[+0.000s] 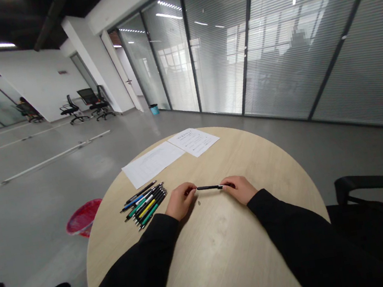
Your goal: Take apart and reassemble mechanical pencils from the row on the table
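Observation:
A slim black pen point(208, 187) lies level between my two hands, just above or on the round wooden table point(253, 163); I cannot tell which. My left hand point(182, 200) pinches one end of it with thumb and fingers. The other end, with a small silvery part, is pinched in my right hand point(239, 188). To the left of my left hand lies a loose pile of pens or mechanical pencils point(146, 204) with black, blue, green, yellow and white barrels. A small dark spot or bit point(199, 203) shows on the tabletop below the pen.
Two printed paper sheets point(154, 163) lie at the table's far side. A red bin point(84, 218) stands on the floor to the left. Black chairs point(376, 187) flank the table. Glass partitions with blinds point(216, 47) run behind, with a blue bin point(154, 109) before them.

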The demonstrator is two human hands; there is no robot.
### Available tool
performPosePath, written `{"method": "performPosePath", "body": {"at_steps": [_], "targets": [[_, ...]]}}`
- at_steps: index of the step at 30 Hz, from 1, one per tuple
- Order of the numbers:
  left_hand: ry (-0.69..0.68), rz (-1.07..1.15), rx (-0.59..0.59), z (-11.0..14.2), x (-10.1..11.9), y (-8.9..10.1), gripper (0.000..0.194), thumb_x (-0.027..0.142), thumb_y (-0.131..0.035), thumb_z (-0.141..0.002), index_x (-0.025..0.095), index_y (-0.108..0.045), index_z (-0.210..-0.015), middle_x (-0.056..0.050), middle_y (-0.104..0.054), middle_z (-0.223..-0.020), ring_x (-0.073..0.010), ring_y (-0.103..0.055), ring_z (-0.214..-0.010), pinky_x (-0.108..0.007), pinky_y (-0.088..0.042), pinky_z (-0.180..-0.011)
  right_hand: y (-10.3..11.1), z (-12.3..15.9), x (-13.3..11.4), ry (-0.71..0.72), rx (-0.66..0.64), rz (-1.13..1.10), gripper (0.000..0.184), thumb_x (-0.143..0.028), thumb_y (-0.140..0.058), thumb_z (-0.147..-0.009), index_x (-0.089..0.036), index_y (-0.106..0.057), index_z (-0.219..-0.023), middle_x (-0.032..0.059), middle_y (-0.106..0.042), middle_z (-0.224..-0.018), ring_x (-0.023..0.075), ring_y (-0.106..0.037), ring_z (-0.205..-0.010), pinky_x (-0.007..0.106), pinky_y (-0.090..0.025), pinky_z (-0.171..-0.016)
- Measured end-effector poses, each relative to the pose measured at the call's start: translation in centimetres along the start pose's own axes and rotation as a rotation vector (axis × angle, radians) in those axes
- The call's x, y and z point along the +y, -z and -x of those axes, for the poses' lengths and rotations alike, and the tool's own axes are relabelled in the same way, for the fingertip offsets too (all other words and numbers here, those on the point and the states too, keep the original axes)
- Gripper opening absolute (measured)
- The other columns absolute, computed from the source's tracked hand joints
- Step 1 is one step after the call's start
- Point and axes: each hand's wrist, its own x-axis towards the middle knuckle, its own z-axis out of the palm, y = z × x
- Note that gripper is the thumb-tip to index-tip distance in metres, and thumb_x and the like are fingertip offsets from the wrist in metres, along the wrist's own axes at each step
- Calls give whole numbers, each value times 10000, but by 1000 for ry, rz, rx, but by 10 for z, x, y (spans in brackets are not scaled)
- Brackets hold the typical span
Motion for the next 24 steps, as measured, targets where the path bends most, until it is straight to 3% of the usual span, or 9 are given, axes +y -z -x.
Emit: {"method": "performPosePath", "body": {"at_steps": [6,15,24], "targets": [[7,50,37,1,-3,-3,229,305,-530,-889,177,-582,-1072,-32,-672,-864,-151,-610,-735,-267,-471,-677,0,0,1,-16,15,-22,156,-200,-584,-845,-186,-734,-888,31,-718,-814,163,-606,-717,264,-426,-670],[11,-7,39,1,-5,-1,162,297,-491,-902,172,-595,-909,-41,-629,-845,-154,-570,-707,-277,-464,-649,0,0,0,-22,13,-38,156,-197,-583,-844,-190,-732,-890,33,-719,-824,163,-612,-722,260,-431,-672],[-33,2,12,0,-2,-2,167,287,-495,-896,176,-617,-871,-42,-621,-838,-162,-571,-736,-282,-462,-666,0,0,0,-25,0,-24,150,-197,-589,-841,-191,-733,-881,33,-721,-824,165,-612,-722,264,-430,-670]]}}
